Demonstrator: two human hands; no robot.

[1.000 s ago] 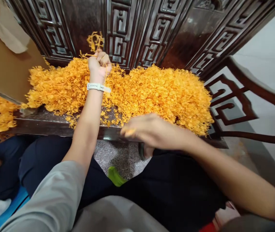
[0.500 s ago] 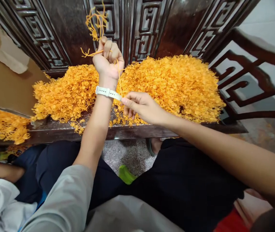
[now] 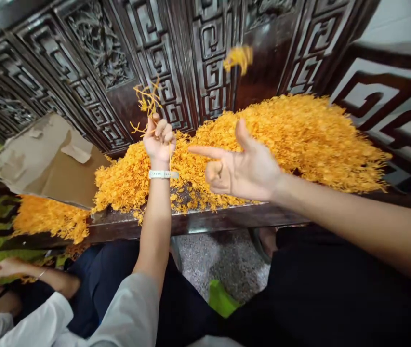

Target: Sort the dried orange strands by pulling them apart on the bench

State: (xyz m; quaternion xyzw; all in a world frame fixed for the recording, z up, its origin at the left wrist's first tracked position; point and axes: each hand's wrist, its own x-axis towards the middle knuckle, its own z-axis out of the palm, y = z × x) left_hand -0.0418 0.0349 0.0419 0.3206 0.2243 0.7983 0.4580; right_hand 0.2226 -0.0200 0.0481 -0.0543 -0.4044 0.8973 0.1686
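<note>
My left hand (image 3: 159,139), with a white watch band on the wrist, is closed in a fist around a bunch of thin orange stems (image 3: 147,101) that stick up above it. My right hand (image 3: 243,168) hovers over the front of a big heap of orange plastic sprigs (image 3: 299,140) with the index finger and thumb stretched out and nothing in it. A small orange clump (image 3: 239,57) is in the air above the heap, in front of the carved backrest.
The heap lies on a dark wooden bench seat (image 3: 198,222) with a carved wooden back (image 3: 118,62). A cardboard sheet (image 3: 46,159) and a smaller orange pile (image 3: 46,219) lie at the left. Another person's arm (image 3: 28,277) reaches in at the lower left.
My right hand rose from the bench edge, opened and an orange clump now flies above the heap. My left fist stayed raised with its stems. The view swung up and to the left.
</note>
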